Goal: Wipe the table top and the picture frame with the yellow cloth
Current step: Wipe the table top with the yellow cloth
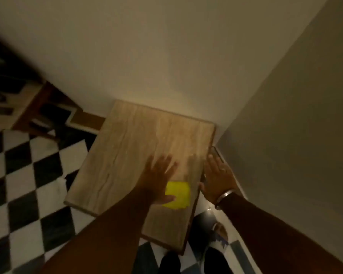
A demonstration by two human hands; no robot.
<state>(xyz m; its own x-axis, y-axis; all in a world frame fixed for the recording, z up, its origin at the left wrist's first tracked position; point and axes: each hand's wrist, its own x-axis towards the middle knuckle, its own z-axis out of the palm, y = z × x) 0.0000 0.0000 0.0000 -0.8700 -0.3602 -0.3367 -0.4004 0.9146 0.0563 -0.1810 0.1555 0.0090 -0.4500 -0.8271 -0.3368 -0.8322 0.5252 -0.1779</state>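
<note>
While the picture is dim and blurred, two bare forearms are reaching forward from the near edge over a small wooden table top [127, 155] that is sitting in a corner where two pale walls [166, 46] are meeting. The left hand [158, 178] is lying flat on the wood with its fingers spread and released, grasping nothing. Just beside its thumb, toward the table's right edge, the yellow cloth [178, 194] is lying folded on the surface; the thumb seems to be touching its left border, though the blur is making that uncertain. The right hand [216, 178], wearing a bracelet [225, 196] at the wrist, is hovering open-fingered at the table's right edge, over a thin dark-edged flat thing in the gap by the wall, possibly the picture frame [218, 153]; whether the fingers are touching it is not clear. A black-and-white checkered floor [28, 175] is spreading to the left, and farther off a wooden piece of furniture [34, 107] is standing against the wall.
</note>
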